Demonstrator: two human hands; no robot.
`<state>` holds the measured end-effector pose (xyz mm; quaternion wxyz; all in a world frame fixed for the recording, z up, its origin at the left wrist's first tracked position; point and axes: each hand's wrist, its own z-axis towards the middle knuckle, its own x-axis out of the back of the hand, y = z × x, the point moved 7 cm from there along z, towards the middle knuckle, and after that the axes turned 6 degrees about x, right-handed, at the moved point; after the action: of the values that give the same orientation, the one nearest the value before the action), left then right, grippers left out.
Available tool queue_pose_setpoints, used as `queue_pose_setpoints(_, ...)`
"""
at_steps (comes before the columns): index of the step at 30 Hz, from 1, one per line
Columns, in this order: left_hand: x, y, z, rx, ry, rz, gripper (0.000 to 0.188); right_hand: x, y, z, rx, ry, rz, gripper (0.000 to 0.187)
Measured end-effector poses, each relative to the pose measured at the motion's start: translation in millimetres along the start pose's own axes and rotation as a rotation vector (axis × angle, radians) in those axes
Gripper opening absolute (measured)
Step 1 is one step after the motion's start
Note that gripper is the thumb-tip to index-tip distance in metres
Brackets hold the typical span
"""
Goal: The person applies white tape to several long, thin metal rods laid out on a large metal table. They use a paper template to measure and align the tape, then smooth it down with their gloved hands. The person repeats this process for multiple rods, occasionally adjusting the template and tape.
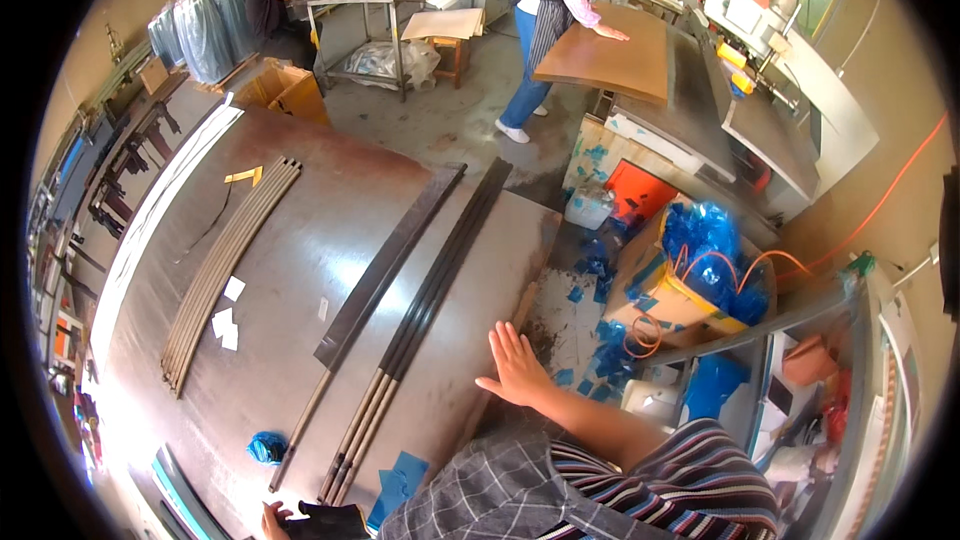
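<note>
My right hand (517,368) is open, fingers stretched out, palm down at the near right edge of a large metal-topped table (480,300). It holds nothing. My left hand (274,521) shows only partly at the lower edge, beside a black piece (335,523) whose kind I cannot make out; its grip is unclear. In front of me lie several slim poles (362,420) with dark covers (440,280) over their far halves. Left of them is a single pole (305,425) under a wider dark strip (385,275). A crumpled blue film ball (267,447) lies near my left hand.
Several bare rods (225,280) and white paper slips (226,328) lie on the table's left. A box with blue film (705,250) and an orange hose (868,215) stand right. One person handles a brown board (620,50); another works at a far bench (370,2).
</note>
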<state>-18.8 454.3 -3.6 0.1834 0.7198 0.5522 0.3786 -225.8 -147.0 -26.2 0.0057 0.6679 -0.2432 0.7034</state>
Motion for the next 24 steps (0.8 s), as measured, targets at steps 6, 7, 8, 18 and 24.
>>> queue_pose_setpoints(6,42.6,-18.7,-40.6,-0.215,0.899,0.466,0.048,13.2,-2.5,0.3,0.005,0.067,-0.004,0.092)
queue_pose_setpoints(7,33.0,-10.7,-56.0,-0.261,1.049,0.583,0.047,13.2,2.4,1.0,0.005,0.076,0.012,0.092)
queue_pose_setpoints(8,22.3,-0.8,-66.6,-0.334,1.179,0.678,0.046,15.3,-2.2,3.4,0.024,0.086,0.050,0.091)
queue_pose_setpoints(18,-241.1,34.1,-54.1,-1.507,0.644,0.982,0.055,-51.4,106.3,-208.5,-0.618,0.105,0.675,0.072)
queue_pose_setpoints(24,-460.2,16.0,-276.7,-1.594,-0.263,0.948,0.054,-173.2,168.0,-521.9,-1.584,-0.381,0.583,0.093)
